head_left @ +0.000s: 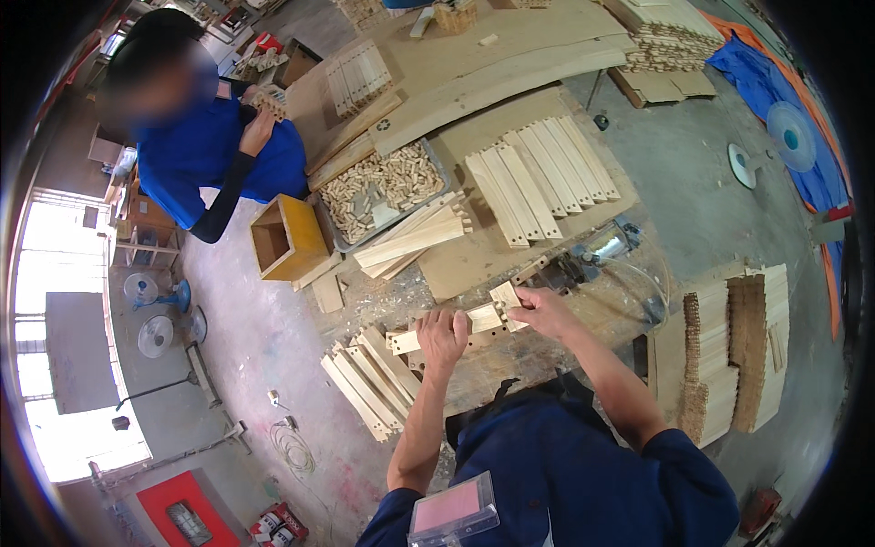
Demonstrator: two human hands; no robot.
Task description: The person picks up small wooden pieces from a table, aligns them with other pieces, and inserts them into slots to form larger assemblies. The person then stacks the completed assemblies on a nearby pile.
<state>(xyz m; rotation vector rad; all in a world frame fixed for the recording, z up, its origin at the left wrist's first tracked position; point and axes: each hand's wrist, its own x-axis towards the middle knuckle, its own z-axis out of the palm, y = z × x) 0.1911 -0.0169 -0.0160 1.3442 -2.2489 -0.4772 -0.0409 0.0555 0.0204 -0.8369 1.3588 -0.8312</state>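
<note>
Near the front edge of the workbench, my left hand (443, 335) is closed over a pale wooden slat (405, 343) that lies crosswise. My right hand (540, 313) pinches a short flat wooden piece (503, 294) at the slat's right end. The short piece stands at an angle to the slat; whether the two are joined I cannot tell. Small dark holes show in the wood just in front of the slat. Right of my right hand sits a metal cylinder device (605, 244) with a thin hose. Several slats (365, 381) lie side by side left of my left hand.
Beyond my hands stand a grey tray (441, 169) of wooden dowels (387, 187), a yellow box (312, 239) and rows of slats (538, 178). Stacked wood (715, 351) stands at the right. Across the bench at far left, a person in blue (182, 173) handles wooden pieces.
</note>
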